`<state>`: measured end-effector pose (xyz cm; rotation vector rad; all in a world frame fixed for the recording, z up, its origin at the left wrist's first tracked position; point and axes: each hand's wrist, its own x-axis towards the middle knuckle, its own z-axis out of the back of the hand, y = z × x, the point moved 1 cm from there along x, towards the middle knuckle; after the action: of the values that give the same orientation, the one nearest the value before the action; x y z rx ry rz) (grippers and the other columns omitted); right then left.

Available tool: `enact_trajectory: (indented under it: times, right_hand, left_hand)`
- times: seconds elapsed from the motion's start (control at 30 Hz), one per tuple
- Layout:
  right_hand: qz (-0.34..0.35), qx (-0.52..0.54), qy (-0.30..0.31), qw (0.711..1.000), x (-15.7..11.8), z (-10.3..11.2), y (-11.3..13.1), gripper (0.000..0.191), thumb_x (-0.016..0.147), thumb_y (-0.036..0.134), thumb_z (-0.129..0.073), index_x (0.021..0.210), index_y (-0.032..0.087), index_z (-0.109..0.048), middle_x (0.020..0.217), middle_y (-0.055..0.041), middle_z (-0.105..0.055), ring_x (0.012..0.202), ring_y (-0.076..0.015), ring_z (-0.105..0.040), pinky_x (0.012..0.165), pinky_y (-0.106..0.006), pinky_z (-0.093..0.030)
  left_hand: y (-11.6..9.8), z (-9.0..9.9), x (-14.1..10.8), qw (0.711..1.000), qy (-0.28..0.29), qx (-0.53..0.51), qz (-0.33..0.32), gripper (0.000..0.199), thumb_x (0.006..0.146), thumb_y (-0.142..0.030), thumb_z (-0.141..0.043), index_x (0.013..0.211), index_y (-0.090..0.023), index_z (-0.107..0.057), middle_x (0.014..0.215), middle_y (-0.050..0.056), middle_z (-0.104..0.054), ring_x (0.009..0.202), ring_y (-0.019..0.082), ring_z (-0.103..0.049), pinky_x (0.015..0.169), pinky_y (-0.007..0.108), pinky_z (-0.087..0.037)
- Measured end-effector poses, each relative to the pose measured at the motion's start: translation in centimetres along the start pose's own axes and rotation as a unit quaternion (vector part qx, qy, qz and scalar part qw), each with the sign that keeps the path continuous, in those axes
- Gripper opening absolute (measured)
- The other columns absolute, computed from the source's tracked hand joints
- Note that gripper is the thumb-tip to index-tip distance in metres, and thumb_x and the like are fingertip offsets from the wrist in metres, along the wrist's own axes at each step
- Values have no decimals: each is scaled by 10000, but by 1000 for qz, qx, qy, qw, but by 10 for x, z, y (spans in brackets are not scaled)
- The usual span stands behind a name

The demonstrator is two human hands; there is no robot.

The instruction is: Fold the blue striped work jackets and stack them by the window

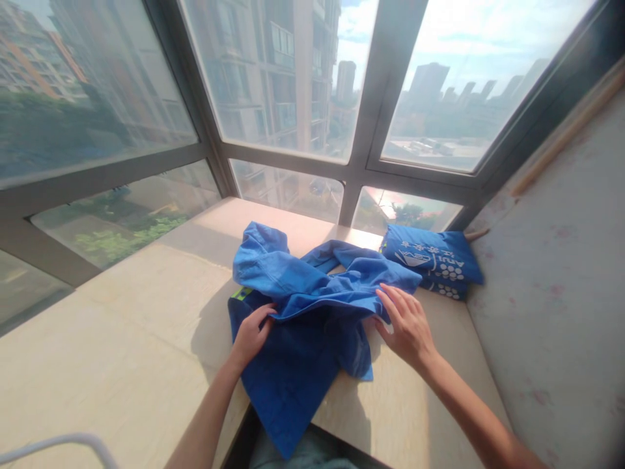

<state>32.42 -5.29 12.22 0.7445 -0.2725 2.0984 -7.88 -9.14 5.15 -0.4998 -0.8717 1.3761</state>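
A crumpled blue work jacket point(303, 352) lies across the ledge in front of me, one corner hanging over the near edge. A small yellow-green checked strip shows on its left side. On the left, my left hand point(254, 333) pinches a fold of the cloth between thumb and fingers. My right hand point(406, 322) grips the jacket's right side, fingers on top and thumb below. Loose folds bunch up beyond both hands, and the cloth hides how the lower layers lie.
Folded blue garments point(430, 257) with white print are stacked at the back right, by the patterned wall point(551, 293). Framed windows point(288, 78) enclose the pale ledge point(122, 339). A white cable-like curve point(73, 438) crosses the lower left corner.
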Motion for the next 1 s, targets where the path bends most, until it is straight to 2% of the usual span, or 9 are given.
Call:
enact_trajectory:
  times: [0.1, 0.27, 0.43, 0.5, 0.6, 0.73, 0.8, 0.93, 1.0]
  right_hand:
    - [-40, 68, 31, 996, 14, 4, -17, 389, 926, 170, -495, 1279, 226, -647, 1246, -94, -712, 1135, -277, -672, 983, -432, -536]
    - [-120, 231, 167, 951, 45, 37, -60, 289, 944, 391, -557, 1141, 259, -722, 961, -29, -781, 849, -239, -736, 767, -335, -581]
    - [-218, 343, 174, 897, 84, 58, -73, 449, 829, 607, -670, 1059, 233, -763, 1042, -63, -760, 908, -269, -696, 756, -331, -560]
    - [-269, 382, 167, 868, 93, 54, -75, 511, 763, 617, -728, 1085, 222, -757, 1058, -71, -752, 894, -259, -685, 718, -316, -550]
    - [-340, 411, 148, 833, 98, 41, -80, 533, 689, 571, -787, 1069, 197, -762, 954, -64, -749, 797, -223, -665, 640, -287, -518]
    - [-404, 460, 127, 780, 96, 29, -89, 543, 639, 514, -814, 1071, 190, -758, 799, -30, -723, 671, -186, -640, 584, -276, -499]
    - [-418, 479, 129, 761, 94, 29, -91, 547, 631, 495, -821, 1086, 199, -750, 786, -22, -720, 638, -180, -637, 564, -277, -500]
    - [-425, 473, 111, 764, 94, 30, -89, 542, 638, 503, -826, 1083, 205, -745, 849, -36, -735, 643, -183, -649, 539, -274, -505]
    - [-424, 462, 89, 774, 95, 29, -85, 530, 637, 508, -832, 1060, 200, -748, 858, -37, -736, 660, -181, -653, 545, -265, -509]
  left_hand:
    - [-6, 15, 4, 996, 20, -65, 51, 279, 895, -427, -565, 948, -212, -734, 1031, 73, -769, 997, 271, -704, 940, 391, -532]
    - [-16, 49, 17, 979, 25, -148, 136, 338, 821, -525, -672, 875, -194, -710, 881, 45, -730, 841, 230, -671, 790, 319, -531]
    - [-25, 76, 41, 942, 187, -223, 168, 444, 747, -477, -801, 1079, -199, -703, 1034, 57, -734, 935, 233, -673, 798, 291, -521]
    - [-23, 79, 47, 921, 209, -270, 188, 558, 717, -464, -834, 1185, -208, -670, 1097, 71, -730, 946, 238, -680, 786, 294, -531]
    - [-15, 73, 51, 900, 180, -340, 204, 650, 676, -470, -864, 1220, -194, -641, 1092, 76, -722, 893, 214, -682, 760, 284, -537]
    - [-1, 55, 48, 885, 100, -397, 222, 664, 650, -532, -865, 1154, -174, -624, 793, 2, -674, 608, 122, -591, 557, 216, -454]
    - [2, 51, 46, 883, 76, -408, 217, 693, 659, -540, -856, 1192, -173, -606, 774, 1, -668, 585, 117, -576, 539, 215, -435]
    - [1, 46, 47, 893, 57, -386, 224, 738, 739, -537, -789, 1327, -167, -541, 907, 63, -720, 708, 171, -652, 664, 285, -513]
    - [-2, 40, 45, 921, -1, -311, 234, 677, 782, -553, -725, 1303, -152, -563, 922, 77, -722, 765, 202, -671, 709, 322, -530]
